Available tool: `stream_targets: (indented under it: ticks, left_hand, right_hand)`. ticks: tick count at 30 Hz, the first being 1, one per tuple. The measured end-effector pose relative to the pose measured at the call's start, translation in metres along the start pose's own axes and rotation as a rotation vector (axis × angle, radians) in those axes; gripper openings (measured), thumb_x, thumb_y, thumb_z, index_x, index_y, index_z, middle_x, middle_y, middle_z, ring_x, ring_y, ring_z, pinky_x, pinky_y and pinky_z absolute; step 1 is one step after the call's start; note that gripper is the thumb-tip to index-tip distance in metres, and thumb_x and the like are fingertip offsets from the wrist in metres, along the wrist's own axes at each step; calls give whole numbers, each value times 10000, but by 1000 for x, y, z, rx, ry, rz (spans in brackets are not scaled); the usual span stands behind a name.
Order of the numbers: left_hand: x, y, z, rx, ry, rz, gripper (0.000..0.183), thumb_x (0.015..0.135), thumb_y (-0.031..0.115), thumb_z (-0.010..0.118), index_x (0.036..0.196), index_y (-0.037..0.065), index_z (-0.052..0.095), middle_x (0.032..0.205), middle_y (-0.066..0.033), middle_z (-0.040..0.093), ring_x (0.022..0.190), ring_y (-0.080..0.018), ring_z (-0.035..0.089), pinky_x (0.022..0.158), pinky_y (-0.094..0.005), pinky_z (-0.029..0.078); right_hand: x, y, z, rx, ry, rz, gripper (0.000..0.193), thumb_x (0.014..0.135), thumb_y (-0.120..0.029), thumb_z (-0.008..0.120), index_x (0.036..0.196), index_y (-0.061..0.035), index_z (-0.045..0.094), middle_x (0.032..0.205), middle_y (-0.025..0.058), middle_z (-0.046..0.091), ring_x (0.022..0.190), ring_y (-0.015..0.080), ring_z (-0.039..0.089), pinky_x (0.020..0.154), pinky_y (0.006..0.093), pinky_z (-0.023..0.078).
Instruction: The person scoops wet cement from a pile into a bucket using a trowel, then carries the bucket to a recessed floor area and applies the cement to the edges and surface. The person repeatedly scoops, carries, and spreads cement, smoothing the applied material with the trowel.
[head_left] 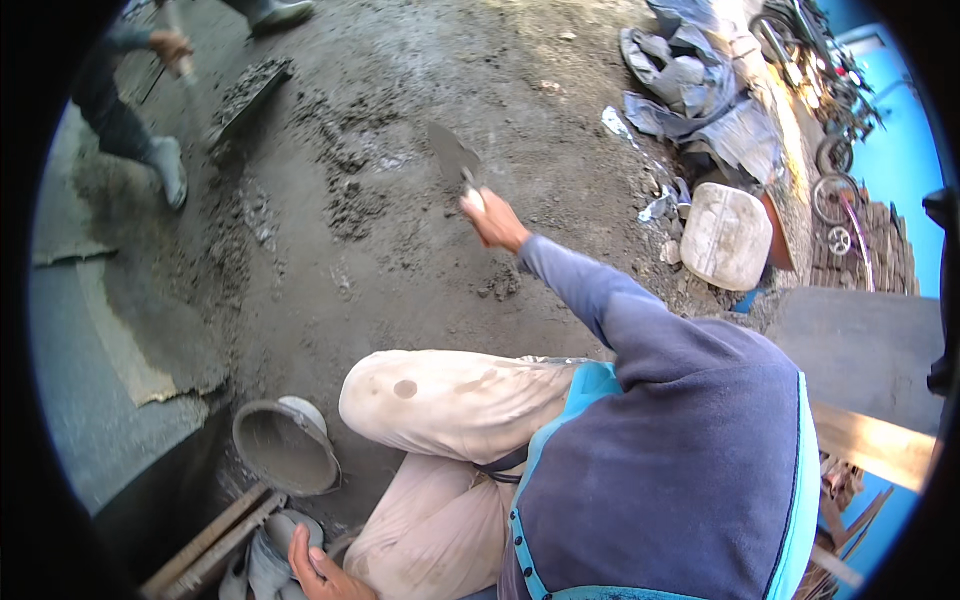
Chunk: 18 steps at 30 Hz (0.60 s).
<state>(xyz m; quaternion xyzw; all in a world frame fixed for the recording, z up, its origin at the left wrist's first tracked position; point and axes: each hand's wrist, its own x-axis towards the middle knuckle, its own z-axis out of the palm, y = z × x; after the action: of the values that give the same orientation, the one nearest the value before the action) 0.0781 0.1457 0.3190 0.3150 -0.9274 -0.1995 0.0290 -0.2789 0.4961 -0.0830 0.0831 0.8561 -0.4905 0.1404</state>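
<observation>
My right hand (pixel 492 218) is closed round the pale handle of a trowel (pixel 452 157), its arm stretched out over wet grey mortar ground (pixel 400 270). The pointed blade is held away from my body and looks smeared with grey. Below my bent knees, at the lower edge, my left hand (pixel 325 572) shows partly, fingers apart, with nothing seen in it. It is close to my trouser leg (pixel 425 520) and a grey boot (pixel 285 540). A round bucket (pixel 285 448) lies tilted near my knees, grey inside.
At upper left another person's hand (pixel 170 46) grips a shovel (pixel 250 100) with mortar on it. Grey sheets (pixel 690 90) and a dirty white plastic container (pixel 728 235) lie at upper right. Motorcycles (pixel 810 60) stand behind. Wooden boards (pixel 215 540) lie at lower left.
</observation>
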Motion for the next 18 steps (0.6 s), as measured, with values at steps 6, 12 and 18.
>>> stream_targets:
  ticks: [6,12,18]
  left_hand:
    - [16,-1,2,23,-114,-21,382,1107,233,524,1249,-61,722,1262,-236,714,1219,-399,641,1088,-462,468]
    - [31,8,8,62,-223,81,408,1119,278,507,1287,-34,710,1287,-242,703,1210,-416,636,1063,-470,472]
    - [52,18,17,69,-256,166,386,1097,248,522,1287,-34,706,1281,-254,701,1194,-432,641,1042,-472,482]
  right_hand:
    - [-76,98,-109,727,526,642,304,1059,-390,549,1149,-104,503,771,60,534,543,163,548,429,355,504]
    - [-17,108,-109,717,458,581,284,1039,-300,583,1158,-45,536,734,87,555,502,199,577,401,396,514]
    - [-33,103,-139,417,377,549,333,1042,-355,606,1198,-70,533,768,82,565,519,187,571,414,380,522]
